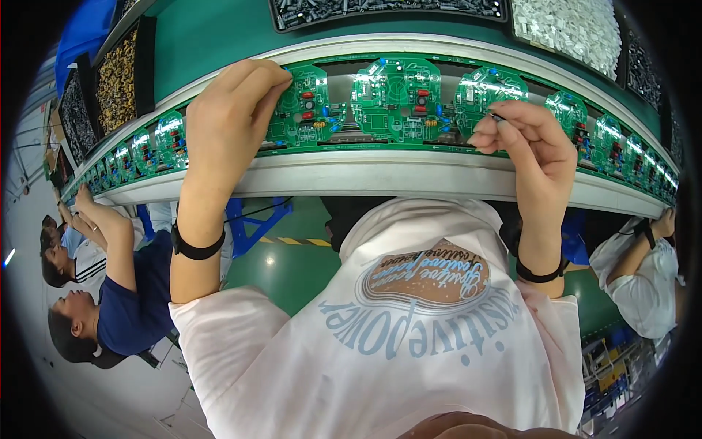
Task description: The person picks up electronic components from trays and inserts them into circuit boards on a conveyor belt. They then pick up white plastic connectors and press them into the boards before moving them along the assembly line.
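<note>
A row of green circuit boards runs along a curved conveyor line (380,172). My left hand (227,117) lies with its fingers together and curled over the left edge of one green circuit board (307,110), fingertips pressing on it. My right hand (523,135) pinches a small dark component (498,116) between thumb and fingertips, at the lower edge of another board (488,89) two places to the right. A third board (395,99) sits untouched between my hands. Both wrists wear black bands.
Above the line stand trays of parts: dark pieces (387,9), white pieces (574,25), and gold-coloured pieces (117,80) at the left. Other people work at the line on the left (124,293) and on the right (643,278). A blue stool frame (256,219) stands below.
</note>
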